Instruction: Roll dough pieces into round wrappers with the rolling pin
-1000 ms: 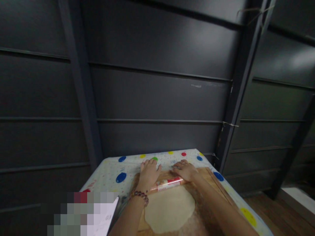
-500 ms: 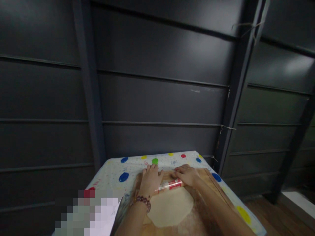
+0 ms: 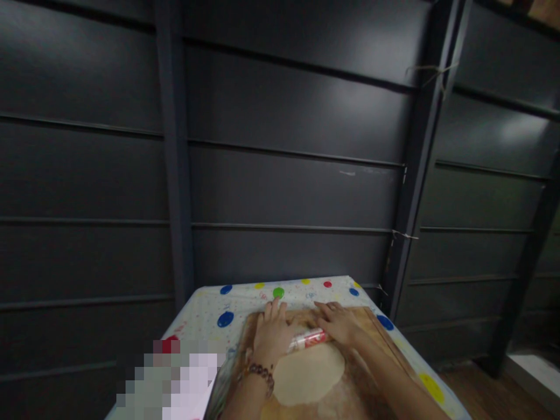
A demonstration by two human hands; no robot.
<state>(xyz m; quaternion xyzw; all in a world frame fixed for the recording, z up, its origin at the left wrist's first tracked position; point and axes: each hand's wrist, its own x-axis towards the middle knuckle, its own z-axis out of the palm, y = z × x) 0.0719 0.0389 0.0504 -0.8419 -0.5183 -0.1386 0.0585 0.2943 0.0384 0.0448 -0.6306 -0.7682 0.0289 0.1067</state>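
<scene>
Fingers (image 3: 268, 312) of the left hand (image 3: 272, 338) and right hand (image 3: 343, 324) lie loosely spread, palms down, with no pinch showing. Across the bench (image 3: 205, 304), the spotted cover (image 3: 250, 298) could ruck if a hard push slides the wooden board (image 3: 366, 321). Where its pale dusting runs thin, the flat dough (image 3: 308, 376), on the board just near of the rolling pin (image 3: 308, 339), could stick, or thin unevenly if one palm bears harder. The pin, its ends hidden by the hands, might skid askew. Close to the dough's left edge, the beaded bracelet (image 3: 265, 372) could snag it.
</scene>
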